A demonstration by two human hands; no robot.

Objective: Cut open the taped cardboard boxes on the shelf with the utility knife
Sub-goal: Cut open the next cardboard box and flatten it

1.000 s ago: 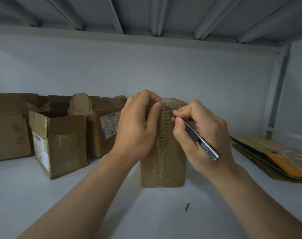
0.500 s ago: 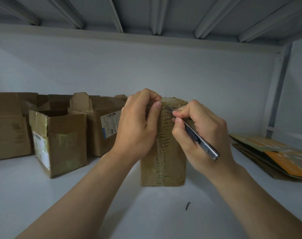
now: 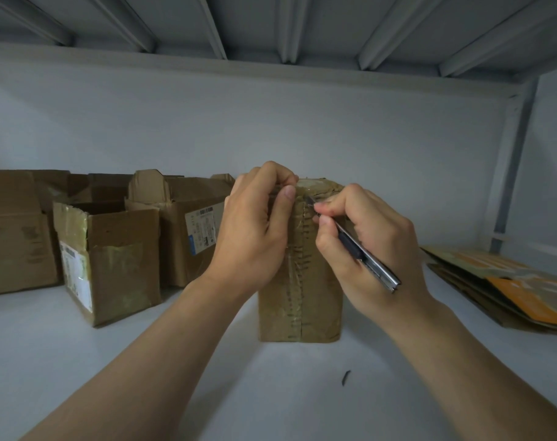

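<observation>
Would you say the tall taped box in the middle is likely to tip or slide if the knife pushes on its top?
It may tip: the taped box stands on a narrow end, taller than wide. It could also slide, since the shelf looks smooth. The left hand gripping its top corner probably steadies it.

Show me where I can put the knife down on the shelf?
Bare shelf: in front of the taped box, by the small dark scrap, and between that box and the flattened cardboard at right. Back left is crowded with opened boxes.
</observation>
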